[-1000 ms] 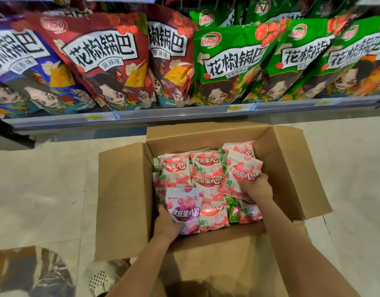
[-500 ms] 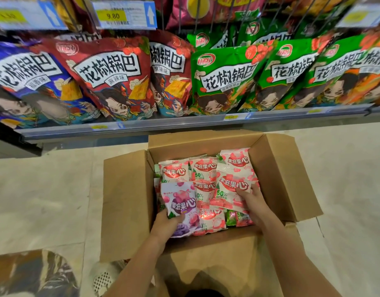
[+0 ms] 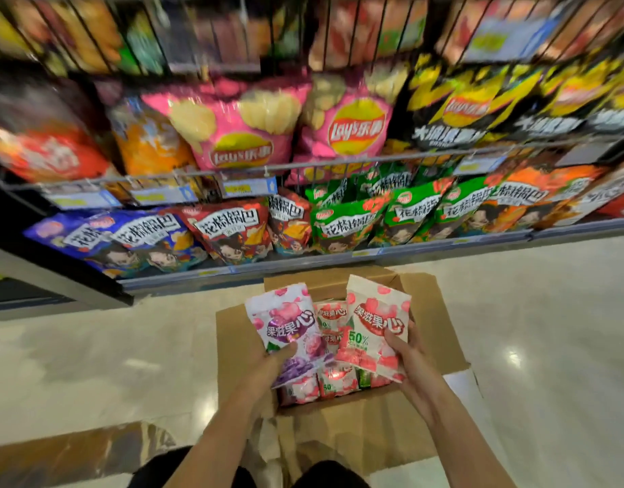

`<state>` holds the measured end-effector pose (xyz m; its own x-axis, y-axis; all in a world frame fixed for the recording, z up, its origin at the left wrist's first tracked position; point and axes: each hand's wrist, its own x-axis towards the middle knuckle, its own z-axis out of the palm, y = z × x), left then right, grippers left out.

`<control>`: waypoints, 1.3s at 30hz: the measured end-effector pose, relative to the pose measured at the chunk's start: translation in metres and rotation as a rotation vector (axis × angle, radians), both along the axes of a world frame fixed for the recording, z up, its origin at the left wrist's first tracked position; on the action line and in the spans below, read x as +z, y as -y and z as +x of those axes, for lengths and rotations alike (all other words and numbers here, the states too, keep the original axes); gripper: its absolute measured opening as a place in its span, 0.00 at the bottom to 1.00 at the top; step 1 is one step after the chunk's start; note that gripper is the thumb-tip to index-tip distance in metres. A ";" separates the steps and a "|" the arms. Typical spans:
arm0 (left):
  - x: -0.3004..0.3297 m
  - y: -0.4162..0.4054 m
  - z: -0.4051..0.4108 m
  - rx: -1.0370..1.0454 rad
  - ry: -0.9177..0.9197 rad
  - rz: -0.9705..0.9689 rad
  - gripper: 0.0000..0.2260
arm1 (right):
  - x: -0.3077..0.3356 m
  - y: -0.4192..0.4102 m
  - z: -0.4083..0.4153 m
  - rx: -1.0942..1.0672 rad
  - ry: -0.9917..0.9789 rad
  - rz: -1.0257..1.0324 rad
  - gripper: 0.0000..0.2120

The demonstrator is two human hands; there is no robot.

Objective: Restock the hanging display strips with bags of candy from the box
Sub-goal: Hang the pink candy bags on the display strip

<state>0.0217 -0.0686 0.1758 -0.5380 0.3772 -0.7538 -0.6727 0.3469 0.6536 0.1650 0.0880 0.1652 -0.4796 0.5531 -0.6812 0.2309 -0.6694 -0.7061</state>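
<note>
An open cardboard box (image 3: 433, 311) stands on the floor below me, with several red-and-white candy bags (image 3: 333, 380) lying inside. My left hand (image 3: 268, 364) grips a purple-and-white candy bag (image 3: 285, 320) by its lower part, lifted above the box's left side. My right hand (image 3: 407, 357) holds a red-and-white candy bag (image 3: 375, 325) by its right edge, raised over the box's right half. Both bags stand upright and face me. No hanging display strip shows in this view.
Behind the box runs a low shelf (image 3: 373, 255) of green, red and blue snack bags. A wire rack (image 3: 303, 165) above it carries pink and black crisp bags. Glossy beige floor (image 3: 109, 364) spreads to both sides; a shiny brown surface (image 3: 74, 452) lies at lower left.
Both hands have lifted their bags up out of the box. The view has tilted upward, so the upper racks of crisps now show and the box sits lower in the frame.
</note>
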 end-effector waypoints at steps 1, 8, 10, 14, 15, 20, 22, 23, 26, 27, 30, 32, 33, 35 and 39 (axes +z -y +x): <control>0.025 0.002 -0.002 0.002 -0.005 0.010 0.19 | 0.026 0.002 -0.003 0.002 -0.011 0.011 0.19; 0.190 0.021 -0.009 0.013 -0.115 0.157 0.14 | 0.218 0.012 -0.017 0.068 -0.117 0.145 0.17; 0.239 0.025 -0.010 -0.003 -0.174 0.184 0.14 | 0.267 0.015 -0.017 0.072 -0.130 0.184 0.19; 0.335 0.030 -0.011 0.062 -0.252 0.253 0.19 | 0.353 0.021 -0.019 0.091 -0.164 0.274 0.22; 0.356 0.032 -0.010 0.060 -0.258 0.265 0.22 | 0.373 0.022 -0.020 0.088 -0.181 0.293 0.20; 0.445 0.047 -0.010 0.099 -0.383 0.325 0.42 | 0.467 0.036 -0.023 0.126 -0.284 0.327 0.20; 0.477 0.053 -0.008 0.106 -0.488 0.322 0.34 | 0.498 0.042 -0.027 0.138 -0.303 0.350 0.21; 0.486 0.053 -0.008 0.098 -0.519 0.322 0.32 | 0.506 0.042 -0.029 0.144 -0.298 0.360 0.21; 0.530 0.070 -0.005 0.158 -0.637 0.329 0.30 | 0.546 0.055 -0.038 0.180 -0.347 0.416 0.19; 0.539 0.078 -0.006 0.164 -0.697 0.324 0.29 | 0.557 0.060 -0.041 0.203 -0.378 0.428 0.18; 0.559 0.103 -0.010 0.209 -0.793 0.322 0.28 | 0.585 0.081 -0.053 0.259 -0.446 0.466 0.19; 0.573 0.120 -0.014 0.255 -0.822 0.337 0.25 | 0.600 0.095 -0.063 0.302 -0.490 0.501 0.23; 0.579 0.128 -0.016 0.281 -0.839 0.349 0.24 | 0.606 0.102 -0.068 0.327 -0.511 0.522 0.25; 0.591 0.147 -0.020 0.334 -0.874 0.345 0.26 | 0.616 0.118 -0.079 0.356 -0.546 0.545 0.25; 0.613 0.191 -0.028 0.442 -0.918 0.311 0.28 | 0.632 0.154 -0.109 0.413 -0.618 0.551 0.20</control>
